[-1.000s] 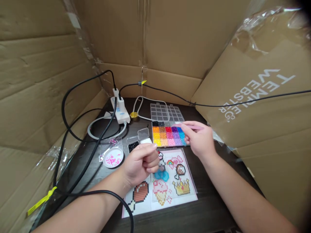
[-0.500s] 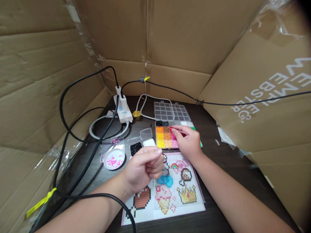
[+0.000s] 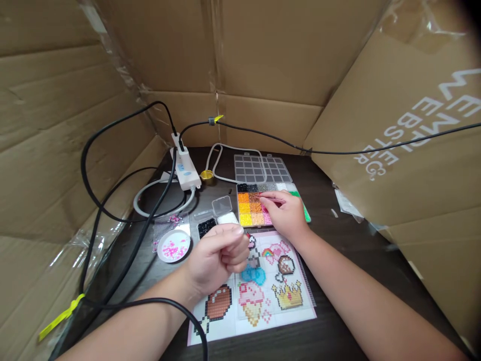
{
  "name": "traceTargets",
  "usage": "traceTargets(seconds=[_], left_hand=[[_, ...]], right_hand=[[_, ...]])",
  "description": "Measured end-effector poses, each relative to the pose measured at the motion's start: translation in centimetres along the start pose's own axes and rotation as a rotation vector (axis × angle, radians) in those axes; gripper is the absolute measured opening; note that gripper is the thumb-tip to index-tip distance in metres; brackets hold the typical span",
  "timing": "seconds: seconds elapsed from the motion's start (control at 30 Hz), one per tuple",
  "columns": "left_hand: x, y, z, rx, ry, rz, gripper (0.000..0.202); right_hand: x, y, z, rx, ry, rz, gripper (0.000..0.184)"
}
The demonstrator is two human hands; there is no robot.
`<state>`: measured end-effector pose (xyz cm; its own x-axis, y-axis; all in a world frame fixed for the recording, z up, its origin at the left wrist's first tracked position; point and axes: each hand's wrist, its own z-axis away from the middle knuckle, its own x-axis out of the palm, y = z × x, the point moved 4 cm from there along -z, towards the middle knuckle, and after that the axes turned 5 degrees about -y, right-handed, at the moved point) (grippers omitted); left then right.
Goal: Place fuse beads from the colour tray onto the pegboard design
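Room on the table runs from the bead box to the right cardboard wall. The right hand pinches tweezers over the box; the left hand, fisted, hangs above the sheet. A black cable crosses its forearm

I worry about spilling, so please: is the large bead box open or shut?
The bead box is open: its clear lid lies back beyond it, and coloured beads show uncovered, with the right hand over some.
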<state>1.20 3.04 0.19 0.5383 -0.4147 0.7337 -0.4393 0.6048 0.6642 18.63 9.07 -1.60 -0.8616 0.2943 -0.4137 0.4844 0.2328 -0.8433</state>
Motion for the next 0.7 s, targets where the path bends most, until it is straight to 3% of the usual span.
traceTargets(seconds=[0.2,0.7], left_hand=[[0.04,-0.03,-0.03,-0.001,-0.009,0.005,0.050],[0.19,0.06,0.02,0.011,-0.026,0.001,0.049]], right_hand=[[-0.77,-0.28,0.21,-0.012,0.053,-0.024,0.013],[-0.23,-0.57,0.31,0.048,-0.001,-0.079,0.011]])
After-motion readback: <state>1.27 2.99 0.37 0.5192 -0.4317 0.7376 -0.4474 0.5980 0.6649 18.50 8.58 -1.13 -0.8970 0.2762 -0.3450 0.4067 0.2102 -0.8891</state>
